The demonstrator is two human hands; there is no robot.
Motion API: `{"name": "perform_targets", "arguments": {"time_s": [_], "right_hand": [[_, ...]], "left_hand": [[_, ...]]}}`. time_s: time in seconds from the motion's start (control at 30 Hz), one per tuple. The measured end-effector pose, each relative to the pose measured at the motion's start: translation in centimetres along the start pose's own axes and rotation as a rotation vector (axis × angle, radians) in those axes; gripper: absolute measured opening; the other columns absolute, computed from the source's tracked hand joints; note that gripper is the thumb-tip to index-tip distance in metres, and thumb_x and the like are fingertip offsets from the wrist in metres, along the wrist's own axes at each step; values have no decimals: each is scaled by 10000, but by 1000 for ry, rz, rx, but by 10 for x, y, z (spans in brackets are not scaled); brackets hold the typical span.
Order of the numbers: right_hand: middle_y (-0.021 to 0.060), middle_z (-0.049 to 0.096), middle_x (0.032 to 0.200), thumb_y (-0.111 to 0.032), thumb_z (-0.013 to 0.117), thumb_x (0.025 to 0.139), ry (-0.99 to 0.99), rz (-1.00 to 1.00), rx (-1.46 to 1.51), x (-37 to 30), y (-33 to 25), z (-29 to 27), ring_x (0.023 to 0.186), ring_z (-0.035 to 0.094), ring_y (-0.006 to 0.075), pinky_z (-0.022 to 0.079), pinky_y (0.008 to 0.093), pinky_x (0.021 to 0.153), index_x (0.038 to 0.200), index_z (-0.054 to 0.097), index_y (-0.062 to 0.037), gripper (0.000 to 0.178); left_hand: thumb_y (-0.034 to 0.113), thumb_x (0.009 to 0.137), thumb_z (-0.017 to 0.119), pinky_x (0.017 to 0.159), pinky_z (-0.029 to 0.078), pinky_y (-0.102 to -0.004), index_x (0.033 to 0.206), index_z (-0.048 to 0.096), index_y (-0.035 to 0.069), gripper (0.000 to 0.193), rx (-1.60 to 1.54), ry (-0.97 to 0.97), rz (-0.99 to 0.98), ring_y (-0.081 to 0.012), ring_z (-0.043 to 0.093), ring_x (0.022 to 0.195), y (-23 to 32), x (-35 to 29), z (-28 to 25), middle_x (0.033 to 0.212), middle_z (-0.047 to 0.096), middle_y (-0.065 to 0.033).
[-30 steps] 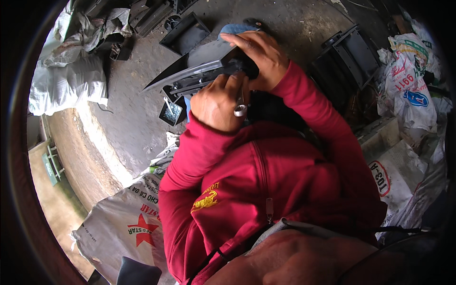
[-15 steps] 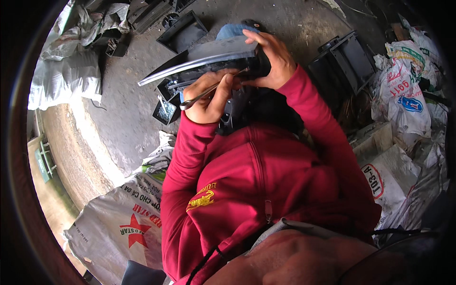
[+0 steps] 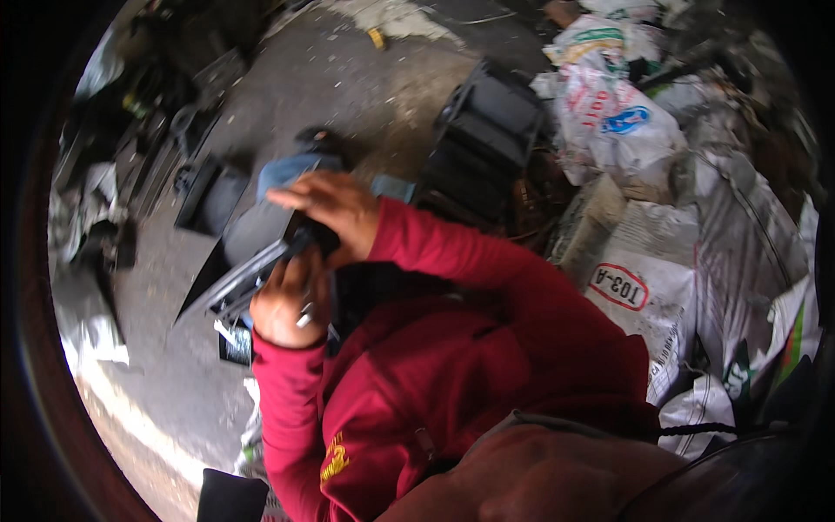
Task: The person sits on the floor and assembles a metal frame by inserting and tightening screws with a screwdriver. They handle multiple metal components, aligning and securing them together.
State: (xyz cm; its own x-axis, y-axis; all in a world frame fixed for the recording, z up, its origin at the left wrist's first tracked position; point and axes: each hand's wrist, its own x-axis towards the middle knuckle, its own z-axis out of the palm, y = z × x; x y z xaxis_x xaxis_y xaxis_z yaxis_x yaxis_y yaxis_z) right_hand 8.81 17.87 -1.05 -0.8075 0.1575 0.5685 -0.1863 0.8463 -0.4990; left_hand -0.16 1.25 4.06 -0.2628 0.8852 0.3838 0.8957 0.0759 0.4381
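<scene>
My left hand [image 3: 291, 300] is closed around a metal wrench [image 3: 304, 315], whose shiny end shows at the heel of the palm. The wrench's other end is hidden under the fingers, close against a black tray-like part [image 3: 254, 233] with a pale edge. The part is tilted in front of my body. My right hand [image 3: 337, 215] grips its right-hand end, fingers along the top and thumb lower down. Motion blurs both hands somewhat. Blue cloth [image 3: 291, 168] over a leg shows just beyond the part.
A small black bin [image 3: 233, 344] with small metal pieces stands beside my left wrist. Another black tray [image 3: 211, 196] lies on the floor at left. Black box-like parts [image 3: 487, 130] are stacked ahead right. White printed sacks [image 3: 639, 287] pile up at right.
The view has swung rightward, so hands and part appear farther left and lower. The wrench handle now points more toward me. Both hands keep their holds.
</scene>
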Motion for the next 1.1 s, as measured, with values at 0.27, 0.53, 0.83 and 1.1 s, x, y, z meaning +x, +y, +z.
{"name": "perform_targets", "arguments": {"time_s": [0.27,0.53,0.83,1.1], "right_hand": [[115,536,1260,-276,899,483,18,41,84,-13,12,-5,1136,545,342,432,475,939,1474,344,-136,1144],[100,529,1213,-378,946,434,49,5,82,-6,8,1,1121,535,326,424,459,908,1500,310,-127,1267],[114,531,1211,-307,935,439,17,-2,71,-5,7,-3,1118,534,346,433,461,929,1500,310,-120,1245],[105,538,1188,-325,915,458,10,-14,20,4,-6,-5,1095,540,316,439,461,933,1519,291,-113,1250]], "left_hand": [[397,1017,504,490,462,-219,1186,648,-8,462,-923,-13,-554,-136,652,609,-29,-29,32,747,665,-71],[171,1017,524,487,469,-225,1106,684,-35,276,-658,41,-294,-113,621,615,-26,-24,13,802,703,-96],[209,1028,510,518,520,-247,1142,638,-59,318,-1018,176,-515,-168,675,691,-23,-32,13,890,710,-142],[43,928,586,565,517,-382,1053,686,-6,167,-132,72,-9,-319,663,640,-4,-8,-2,821,686,-171]]}}
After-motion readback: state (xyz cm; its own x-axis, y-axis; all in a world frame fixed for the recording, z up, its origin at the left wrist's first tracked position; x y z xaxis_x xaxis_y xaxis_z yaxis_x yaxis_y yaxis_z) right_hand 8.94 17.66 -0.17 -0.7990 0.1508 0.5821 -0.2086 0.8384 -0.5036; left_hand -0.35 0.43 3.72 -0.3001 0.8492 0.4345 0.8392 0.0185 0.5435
